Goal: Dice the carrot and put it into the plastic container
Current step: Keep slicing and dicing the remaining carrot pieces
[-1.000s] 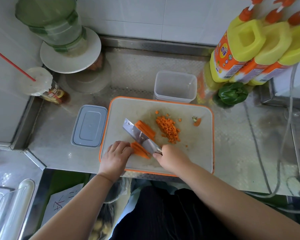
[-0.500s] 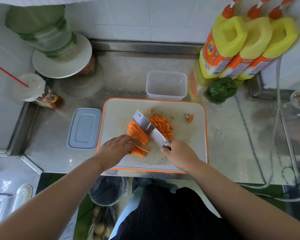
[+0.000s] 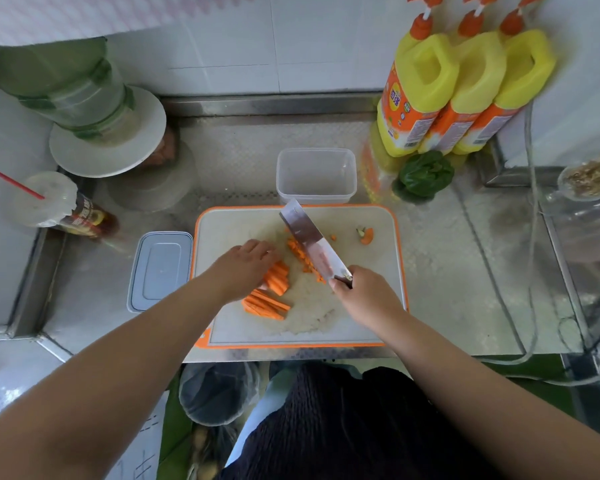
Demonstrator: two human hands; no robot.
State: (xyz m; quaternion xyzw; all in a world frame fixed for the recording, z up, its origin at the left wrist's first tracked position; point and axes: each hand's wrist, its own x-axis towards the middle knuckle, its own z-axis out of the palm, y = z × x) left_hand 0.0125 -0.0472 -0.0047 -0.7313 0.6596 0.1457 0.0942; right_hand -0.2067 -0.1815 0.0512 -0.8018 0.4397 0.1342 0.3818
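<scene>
Dicing in progress: left hand (image 3: 246, 263) rests flat-fingered on sticks (image 3: 277, 278); right hand (image 3: 364, 296) grips cleaver (image 3: 310, 242). Next: align blade across the sticks; tub (image 3: 316, 174) remains empty.

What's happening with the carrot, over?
Right hand grips cleaver; left hand rests on carrot sticks. Diced carrot on board, plastic container empty. Nothing in the way.
</scene>
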